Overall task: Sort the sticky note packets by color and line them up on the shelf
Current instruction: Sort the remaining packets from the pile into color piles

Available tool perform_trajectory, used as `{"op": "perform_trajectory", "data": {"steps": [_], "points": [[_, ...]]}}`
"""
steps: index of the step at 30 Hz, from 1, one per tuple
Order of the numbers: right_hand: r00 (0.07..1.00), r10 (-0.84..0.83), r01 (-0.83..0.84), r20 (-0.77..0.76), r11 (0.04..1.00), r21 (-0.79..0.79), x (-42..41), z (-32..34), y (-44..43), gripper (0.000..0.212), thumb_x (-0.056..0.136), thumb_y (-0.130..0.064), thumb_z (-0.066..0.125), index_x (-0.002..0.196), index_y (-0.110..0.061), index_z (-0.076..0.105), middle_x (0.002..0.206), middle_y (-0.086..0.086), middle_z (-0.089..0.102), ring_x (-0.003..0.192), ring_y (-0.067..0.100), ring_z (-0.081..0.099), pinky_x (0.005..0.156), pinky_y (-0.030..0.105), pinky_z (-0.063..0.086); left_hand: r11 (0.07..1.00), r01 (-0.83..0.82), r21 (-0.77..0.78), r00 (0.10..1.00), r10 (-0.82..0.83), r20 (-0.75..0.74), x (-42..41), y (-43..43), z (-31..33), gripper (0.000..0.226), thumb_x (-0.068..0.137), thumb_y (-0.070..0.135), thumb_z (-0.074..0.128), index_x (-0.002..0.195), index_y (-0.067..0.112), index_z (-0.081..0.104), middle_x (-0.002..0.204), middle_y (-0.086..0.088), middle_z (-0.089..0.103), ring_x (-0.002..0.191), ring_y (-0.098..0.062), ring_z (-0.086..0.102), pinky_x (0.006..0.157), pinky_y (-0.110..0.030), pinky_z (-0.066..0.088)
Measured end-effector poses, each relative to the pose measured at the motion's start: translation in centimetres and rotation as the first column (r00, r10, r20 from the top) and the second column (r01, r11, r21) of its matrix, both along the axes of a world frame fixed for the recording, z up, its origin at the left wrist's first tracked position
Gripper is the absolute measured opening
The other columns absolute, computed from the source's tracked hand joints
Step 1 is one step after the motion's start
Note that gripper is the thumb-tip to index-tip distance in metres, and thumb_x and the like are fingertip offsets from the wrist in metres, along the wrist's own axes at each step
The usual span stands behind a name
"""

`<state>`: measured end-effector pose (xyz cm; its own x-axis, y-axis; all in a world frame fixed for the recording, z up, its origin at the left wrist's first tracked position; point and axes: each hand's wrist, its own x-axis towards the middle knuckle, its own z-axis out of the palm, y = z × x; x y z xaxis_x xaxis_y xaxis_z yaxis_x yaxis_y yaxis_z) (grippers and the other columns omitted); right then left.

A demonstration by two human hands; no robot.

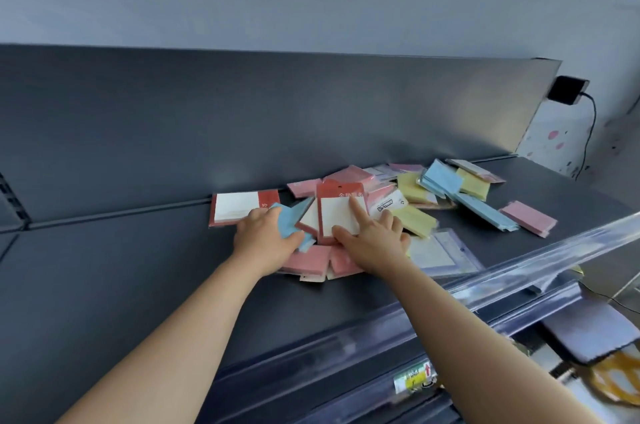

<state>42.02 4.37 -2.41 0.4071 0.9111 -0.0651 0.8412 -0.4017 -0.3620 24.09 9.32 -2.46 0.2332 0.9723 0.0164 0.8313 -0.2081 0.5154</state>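
Read the labels first. The red packet (341,212) at the middle of the pile carries white characters along its top band, beside a hang hole; they are too blurred to read. Just right of the red packet, a clear packet (389,206) shows a black label whose writing you cannot make out. Well below the red packet, on the shelf's front edge, a price tag (414,378) shows a red arrow on green and yellow.

The surface is a dark grey shelf (138,267) with a matching back panel (242,111); a pale grey wall rises behind it. A clear plastic rail (519,267) runs along the front edge.

Left of the red packet, a second red packet (239,207) lies sideways against the back panel. Pink packets (306,259) lie below the red packet. Yellow packets (414,221) and long blue packets (467,198) lie to its right.

Your left hand (265,238) grips a blue packet (287,224), fingers curled round it, just left of the red packet. Your right hand (372,243) rests on the red packet: index finger (355,210) straight on its white face, thumb spread apart at its lower edge
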Motion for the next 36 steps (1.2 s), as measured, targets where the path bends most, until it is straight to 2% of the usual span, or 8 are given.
{"op": "perform_trajectory", "data": {"steps": [7,13,16,18,24,26,32,36], "points": [[0.987,0.094,-0.086,-0.134,0.994,0.064,-2.8,0.1,0.2,0.072,0.089,-0.059,0.045,0.149,-0.049,0.006,0.160,0.013,0.003,0.146,0.035,0.000,0.116,0.054,0.007,0.999,-0.036,0.040,0.999,0.036,-0.004,-2.8,-0.2,-0.2,0.061,0.093,0.043,0.056,0.146,0.018,0.040,0.153,0.000,0.034,0.141,-0.023,0.025,0.114,-0.037,0.027],[0.985,-0.071,0.112,-0.158,0.958,0.264,-3.5,0.0,-0.4,0.073,0.087,-0.052,0.058,0.147,-0.021,0.030,0.147,0.009,0.037,0.137,0.032,0.026,0.111,0.046,0.020,0.998,-0.064,0.004,0.982,0.062,0.178,-1.4,0.6,0.3,0.048,0.092,0.033,0.061,0.135,0.017,0.052,0.133,-0.001,0.058,0.124,-0.026,0.050,0.102,-0.038,0.042],[0.955,-0.086,0.160,-0.283,0.955,0.249,-3.4,-0.3,-0.5,0.071,0.086,-0.048,0.063,0.143,-0.014,0.038,0.141,0.007,0.047,0.133,0.031,0.034,0.110,0.045,0.028,0.998,-0.049,-0.038,0.979,0.056,0.198,-0.6,1.2,0.8,0.015,0.087,0.028,0.066,0.095,0.018,0.060,0.091,-0.002,0.063,0.093,-0.028,0.060,0.080,-0.035,0.048],[0.928,-0.090,0.187,-0.362,0.952,0.244,-3.0,-0.3,-0.5,0.068,0.084,-0.046,0.066,0.138,-0.013,0.042,0.135,0.007,0.053,0.128,0.030,0.042,0.107,0.046,0.035,0.996,-0.020,-0.084,0.971,0.039,0.236,-0.6,1.3,1.2,0.014,0.085,0.026,0.068,0.080,0.019,0.058,0.084,-0.001,0.064,0.087,-0.027,0.063,0.078,-0.037,0.051],[0.893,-0.103,0.252,-0.439,0.921,0.297,-3.8,1.1,0.2,0.040,0.082,-0.042,0.069,0.106,-0.021,0.045,0.110,-0.001,0.062,0.106,0.025,0.058,0.095,0.048,0.045,0.984,0.016,-0.175,0.839,0.082,0.538,-3.1,0.7,2.2,0.020,0.091,0.009,0.058,0.108,0.017,0.053,0.107,0.000,0.063,0.097,-0.018,0.061,0.078,-0.031,0.052],[0.894,-0.051,0.215,-0.444,0.920,0.328,-5.1,1.6,0.6,0.037,0.082,-0.039,0.070,0.106,-0.018,0.050,0.103,-0.004,0.064,0.098,0.021,0.062,0.089,0.045,0.049,0.973,0.039,-0.228,0.781,0.112,0.614,-4.4,0.6,2.3,0.025,0.087,0.002,0.056,0.105,0.018,0.052,0.107,-0.001,0.065,0.100,-0.021,0.064,0.088,-0.040,0.055],[0.813,0.039,0.198,-0.581,0.920,0.338,-9.2,2.2,2.7,0.036,0.084,-0.028,0.071,0.107,-0.006,0.054,0.102,0.005,0.065,0.085,0.018,0.063,0.059,0.027,0.048,0.962,0.043,-0.271,0.683,0.170,0.711,-8.9,0.7,2.9,0.025,0.088,-0.003,0.054,0.104,0.016,0.052,0.104,-0.005,0.064,0.095,-0.025,0.065,0.088,-0.048,0.056],[0.777,0.081,0.155,-0.624,0.936,0.315,-12.7,2.1,3.8,0.033,0.086,-0.021,0.068,0.110,-0.007,0.049,0.105,0.004,0.060,0.097,0.022,0.060,0.078,0.034,0.050,0.966,0.061,-0.249,0.687,0.140,0.713,-11.8,0.3,2.7,0.023,0.093,0.012,0.062,0.114,0.016,0.054,0.111,-0.003,0.067,0.096,-0.022,0.068,0.079,-0.037,0.060]]}}
